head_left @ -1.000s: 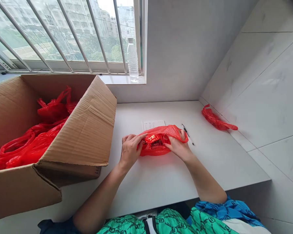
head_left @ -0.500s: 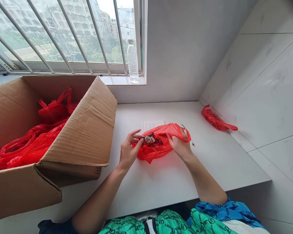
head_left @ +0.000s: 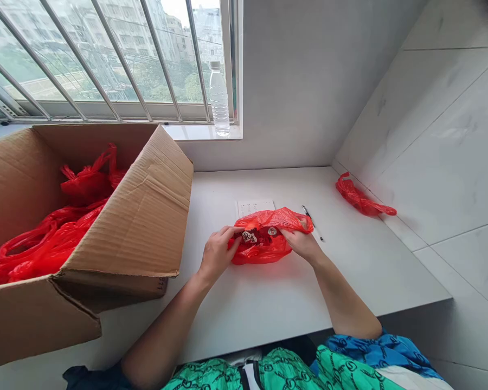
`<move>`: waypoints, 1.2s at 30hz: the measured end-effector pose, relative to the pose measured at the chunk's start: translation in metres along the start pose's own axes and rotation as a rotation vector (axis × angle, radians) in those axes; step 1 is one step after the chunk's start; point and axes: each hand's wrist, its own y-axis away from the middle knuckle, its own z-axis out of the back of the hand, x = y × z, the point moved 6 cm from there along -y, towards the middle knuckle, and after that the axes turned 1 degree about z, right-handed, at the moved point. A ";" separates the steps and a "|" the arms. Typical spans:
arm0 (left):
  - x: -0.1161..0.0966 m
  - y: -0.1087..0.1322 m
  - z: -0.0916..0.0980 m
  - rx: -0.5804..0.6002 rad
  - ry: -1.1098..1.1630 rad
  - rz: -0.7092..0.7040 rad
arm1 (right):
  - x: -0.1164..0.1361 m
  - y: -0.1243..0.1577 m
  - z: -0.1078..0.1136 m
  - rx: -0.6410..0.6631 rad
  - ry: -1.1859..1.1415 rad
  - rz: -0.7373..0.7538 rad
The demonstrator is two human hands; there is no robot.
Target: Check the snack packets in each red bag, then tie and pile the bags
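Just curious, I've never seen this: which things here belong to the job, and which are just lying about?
In use: left hand, right hand, red bag, dark packet inside it.

Lying about: cardboard box, loose red bag, paper, pen, water bottle.

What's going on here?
A person is working at a white counter, with their left hand and right hand gripping a red plastic bag. A dark printed packet sits in the bag. To the left, an open cardboard box holds more red bags.
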 end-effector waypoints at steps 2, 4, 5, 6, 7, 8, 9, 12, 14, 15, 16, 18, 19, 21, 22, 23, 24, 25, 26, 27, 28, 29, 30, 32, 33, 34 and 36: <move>0.002 0.001 -0.006 0.039 -0.135 -0.052 | 0.004 -0.001 0.000 0.017 -0.056 0.002; 0.004 0.002 -0.010 0.053 -0.210 -0.074 | 0.011 -0.001 0.001 0.025 -0.094 0.039; 0.004 0.002 -0.011 0.050 -0.231 -0.081 | 0.013 -0.002 0.001 0.031 -0.105 0.056; 0.003 0.002 -0.010 0.037 -0.244 -0.088 | 0.014 -0.001 0.001 0.037 -0.109 0.064; 0.001 0.002 -0.008 0.011 -0.250 -0.096 | 0.014 -0.001 0.001 0.037 -0.106 0.062; -0.003 0.002 -0.004 -0.022 -0.248 -0.107 | 0.014 -0.001 0.001 0.037 -0.096 0.053; -0.008 0.002 -0.001 -0.057 -0.240 -0.122 | 0.013 0.000 0.001 0.033 -0.082 0.043; -0.026 0.003 0.006 -0.100 -0.191 -0.178 | 0.015 0.003 -0.003 0.031 -0.053 0.045; -0.034 0.004 0.004 -0.069 -0.153 -0.199 | 0.019 0.005 -0.011 0.075 -0.074 0.070; -0.035 0.004 0.002 -0.043 -0.136 -0.200 | 0.022 0.007 -0.014 0.103 -0.095 0.080; -0.035 0.005 -0.001 -0.017 -0.116 -0.196 | 0.024 0.008 -0.018 0.130 -0.118 0.085; -0.033 0.006 -0.007 0.027 -0.056 -0.180 | 0.028 0.010 -0.023 0.167 -0.162 0.084; -0.030 0.006 -0.008 0.040 -0.020 -0.166 | 0.028 0.010 -0.024 0.179 -0.180 0.079; -0.025 0.006 -0.008 0.040 0.036 -0.134 | 0.029 0.010 -0.023 0.205 -0.207 0.058; -0.024 0.005 -0.006 0.024 0.039 -0.122 | 0.030 0.009 -0.021 0.225 -0.216 0.050; -0.023 0.005 -0.004 0.000 0.020 -0.122 | 0.030 0.009 -0.020 0.245 -0.226 0.043; -0.024 0.004 0.000 -0.034 -0.016 -0.137 | 0.031 0.008 -0.018 0.262 -0.234 0.040; -0.025 0.004 0.003 -0.073 -0.064 -0.166 | 0.032 0.008 -0.015 0.272 -0.241 0.035; -0.028 0.004 0.006 -0.111 -0.116 -0.206 | 0.033 0.008 -0.013 0.276 -0.245 0.025; -0.032 0.004 0.009 -0.144 -0.165 -0.250 | 0.033 0.008 -0.012 0.275 -0.247 0.009; -0.035 0.005 0.010 -0.171 -0.204 -0.293 | 0.034 0.009 -0.011 0.275 -0.248 -0.006; -0.037 0.005 0.011 -0.190 -0.230 -0.328 | 0.036 0.010 -0.012 0.287 -0.250 -0.008; -0.039 0.006 0.011 -0.204 -0.243 -0.352 | 0.038 0.011 -0.014 0.311 -0.257 0.005; -0.040 0.007 0.010 -0.211 -0.238 -0.366 | 0.042 0.012 -0.018 0.356 -0.287 0.059; -0.039 0.007 0.009 -0.203 -0.224 -0.354 | 0.043 0.012 -0.019 0.368 -0.305 0.083; -0.037 0.007 0.007 -0.188 -0.206 -0.331 | 0.043 0.012 -0.020 0.375 -0.321 0.095; -0.031 0.007 0.004 -0.148 -0.164 -0.268 | 0.039 0.011 -0.020 0.368 -0.338 0.088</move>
